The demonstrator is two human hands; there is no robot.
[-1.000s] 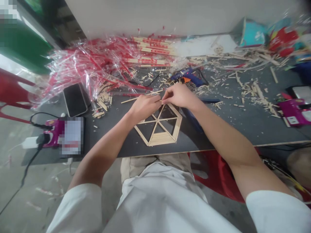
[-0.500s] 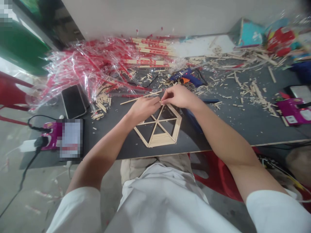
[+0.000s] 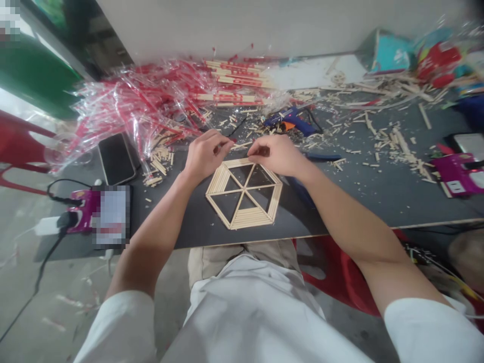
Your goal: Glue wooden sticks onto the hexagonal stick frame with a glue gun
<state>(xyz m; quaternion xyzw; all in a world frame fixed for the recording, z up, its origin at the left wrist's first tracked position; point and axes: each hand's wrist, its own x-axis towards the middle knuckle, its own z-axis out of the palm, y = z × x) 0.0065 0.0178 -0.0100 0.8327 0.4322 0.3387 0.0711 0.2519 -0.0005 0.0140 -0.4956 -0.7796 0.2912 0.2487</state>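
In the head view a flat hexagonal frame (image 3: 253, 218) of thin wooden sticks lies near the table's front edge, with spokes meeting at its middle. Rows of sticks fill parts of its segments. My left hand (image 3: 207, 154) is closed in a pinch above the frame's upper left corner. Its fingertips meet a loose wooden stick (image 3: 244, 145) behind the frame; whether they grip it I cannot tell. My right hand (image 3: 278, 154) is also pinched, its fingertips at the frame's far edge near the upper right corner. What lies between them is hidden.
A blue glue gun (image 3: 291, 121) lies behind my right hand among stick scraps. Clear and red plastic wrappers (image 3: 151, 96) heap at the back left, beside packaged sticks (image 3: 234, 80). A dark phone (image 3: 116, 159) and purple power strip (image 3: 81, 209) are at left; another purple strip (image 3: 459, 174) at right.
My left hand has moved left and slightly back, away from my right fingertips, uncovering the frame's upper left side. My right hand has stayed almost in place.
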